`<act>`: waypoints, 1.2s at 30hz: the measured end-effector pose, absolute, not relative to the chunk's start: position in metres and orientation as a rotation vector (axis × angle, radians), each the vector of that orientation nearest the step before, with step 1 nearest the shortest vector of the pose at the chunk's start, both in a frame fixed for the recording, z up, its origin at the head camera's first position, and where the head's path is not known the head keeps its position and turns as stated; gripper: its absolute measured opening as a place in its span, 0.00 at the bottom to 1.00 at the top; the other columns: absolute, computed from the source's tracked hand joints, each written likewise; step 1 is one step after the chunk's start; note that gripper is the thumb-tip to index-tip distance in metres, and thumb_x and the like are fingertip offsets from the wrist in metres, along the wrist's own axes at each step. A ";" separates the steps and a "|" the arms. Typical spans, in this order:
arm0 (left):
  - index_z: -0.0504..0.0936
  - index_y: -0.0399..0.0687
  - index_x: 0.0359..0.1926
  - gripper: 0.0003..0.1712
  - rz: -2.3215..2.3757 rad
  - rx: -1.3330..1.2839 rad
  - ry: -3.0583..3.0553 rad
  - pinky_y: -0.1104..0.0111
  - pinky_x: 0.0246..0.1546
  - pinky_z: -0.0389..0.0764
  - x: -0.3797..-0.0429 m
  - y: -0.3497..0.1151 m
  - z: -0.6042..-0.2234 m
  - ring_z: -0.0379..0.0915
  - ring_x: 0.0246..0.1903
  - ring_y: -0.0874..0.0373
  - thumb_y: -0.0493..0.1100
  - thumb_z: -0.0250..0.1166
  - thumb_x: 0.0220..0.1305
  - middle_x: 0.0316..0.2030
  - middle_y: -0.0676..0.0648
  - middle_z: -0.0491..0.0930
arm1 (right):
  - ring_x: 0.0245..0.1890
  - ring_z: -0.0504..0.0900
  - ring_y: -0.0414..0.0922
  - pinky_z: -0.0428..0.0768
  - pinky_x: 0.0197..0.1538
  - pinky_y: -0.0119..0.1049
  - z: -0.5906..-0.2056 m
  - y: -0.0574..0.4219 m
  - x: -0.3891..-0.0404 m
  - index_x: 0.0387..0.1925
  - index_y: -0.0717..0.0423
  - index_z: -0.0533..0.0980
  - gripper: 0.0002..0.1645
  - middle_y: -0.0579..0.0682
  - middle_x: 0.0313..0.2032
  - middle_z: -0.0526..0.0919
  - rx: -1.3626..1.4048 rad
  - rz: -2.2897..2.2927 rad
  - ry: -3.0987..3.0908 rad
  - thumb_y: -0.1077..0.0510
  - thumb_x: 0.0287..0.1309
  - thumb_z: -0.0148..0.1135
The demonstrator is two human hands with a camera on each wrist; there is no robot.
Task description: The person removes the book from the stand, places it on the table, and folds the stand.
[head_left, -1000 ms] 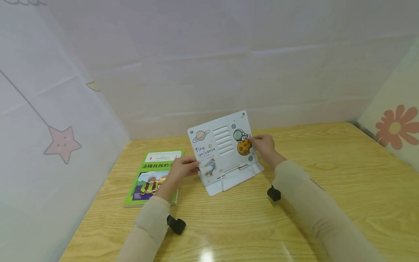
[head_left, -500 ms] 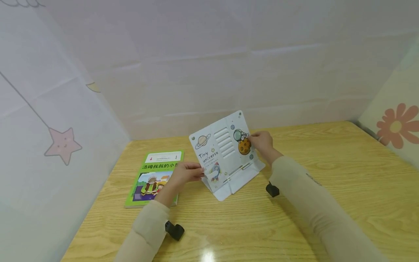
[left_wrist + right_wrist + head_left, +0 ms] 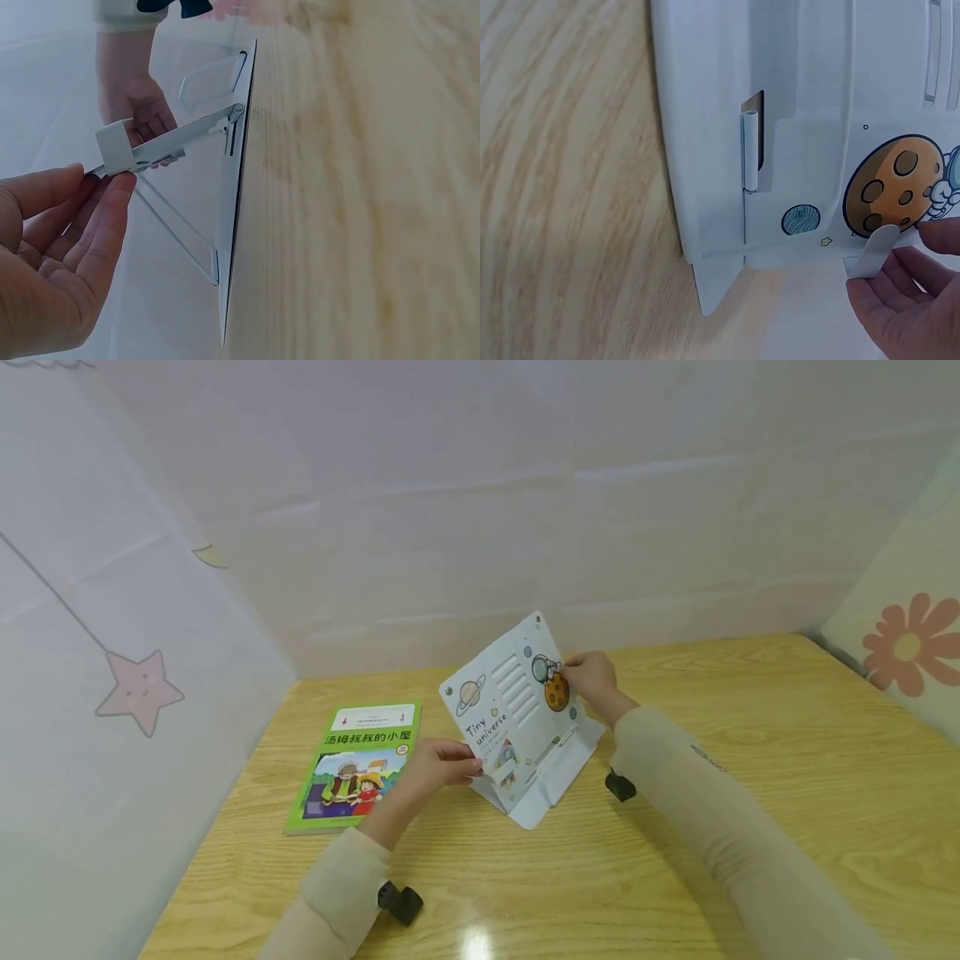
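Observation:
A white metal book stand (image 3: 517,710) with printed planets, a rocket and the words "Tiny universe" stands on the table, its panel leaning back and turned at an angle. My left hand (image 3: 438,764) pinches its left edge between thumb and fingers, close to a white page clip (image 3: 116,148). On the opposite edge, my right hand (image 3: 592,679) pinches the panel by the orange planet, with another page clip (image 3: 877,251) at the fingers. Behind the panel, a wire support (image 3: 176,225) runs down to the flat base (image 3: 234,202).
Left of the stand, a green-bordered picture book (image 3: 352,768) lies flat on the wooden table (image 3: 750,735). A pale cloth backdrop (image 3: 450,527) rises behind the table, with patterned cloth at both sides. Each forearm carries a small black camera (image 3: 401,903).
The stand has turned: its left end has swung to the right and nearer the body, the right end slightly back. Both hands have kept their grip; the left has moved right, uncovering more book cover.

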State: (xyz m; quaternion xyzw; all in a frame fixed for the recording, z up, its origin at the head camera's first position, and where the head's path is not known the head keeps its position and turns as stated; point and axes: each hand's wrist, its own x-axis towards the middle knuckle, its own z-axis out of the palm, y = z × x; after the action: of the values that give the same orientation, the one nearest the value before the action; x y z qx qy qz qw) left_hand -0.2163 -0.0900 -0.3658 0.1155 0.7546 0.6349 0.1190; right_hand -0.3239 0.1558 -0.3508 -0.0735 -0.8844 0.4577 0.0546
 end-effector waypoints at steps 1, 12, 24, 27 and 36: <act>0.76 0.26 0.38 0.13 1.851 0.346 2.211 0.61 0.36 0.75 -0.215 -0.089 -0.366 0.76 0.33 0.52 0.32 0.61 0.51 0.34 0.39 0.78 | 0.38 0.74 0.52 0.74 0.39 0.39 -0.351 0.155 -0.324 0.41 0.68 0.75 0.17 0.61 0.41 0.76 -0.216 1.388 -2.688 0.59 0.53 0.53; 0.80 0.33 0.33 0.10 1.679 0.451 2.361 0.68 0.31 0.75 -0.202 -0.078 -0.365 0.73 0.28 0.59 0.37 0.63 0.50 0.31 0.45 0.79 | 0.39 0.74 0.51 0.75 0.39 0.39 -0.351 0.149 -0.326 0.45 0.68 0.72 0.19 0.61 0.43 0.75 -0.099 1.456 -2.699 0.60 0.56 0.50; 0.80 0.32 0.31 0.08 1.721 0.472 2.485 0.71 0.28 0.75 -0.187 -0.059 -0.366 0.75 0.28 0.59 0.34 0.64 0.47 0.30 0.43 0.80 | 0.41 0.74 0.52 0.74 0.41 0.38 -0.347 0.142 -0.329 0.44 0.69 0.73 0.16 0.62 0.43 0.75 0.036 1.408 -2.719 0.63 0.55 0.50; 0.80 0.31 0.31 0.08 1.751 0.496 2.485 0.71 0.29 0.76 -0.183 -0.054 -0.365 0.76 0.29 0.57 0.33 0.64 0.47 0.30 0.41 0.79 | 0.41 0.74 0.52 0.74 0.41 0.38 -0.346 0.140 -0.329 0.44 0.69 0.73 0.16 0.62 0.43 0.75 0.054 1.395 -2.732 0.63 0.55 0.50; 0.80 0.29 0.29 0.07 1.724 0.633 2.548 0.75 0.27 0.75 -0.174 -0.041 -0.364 0.77 0.28 0.54 0.31 0.63 0.46 0.27 0.40 0.79 | 0.44 0.72 0.52 0.72 0.44 0.40 -0.345 0.135 -0.329 0.46 0.69 0.71 0.17 0.62 0.45 0.74 0.150 1.443 -2.726 0.64 0.56 0.49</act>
State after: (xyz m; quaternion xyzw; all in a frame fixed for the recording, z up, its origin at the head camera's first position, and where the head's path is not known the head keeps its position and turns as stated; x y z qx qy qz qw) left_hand -0.1743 -0.0408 -0.3639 0.2016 0.8113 0.5488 0.0003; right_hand -0.3292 0.1352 -0.3449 0.0485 -0.8824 0.4673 0.0268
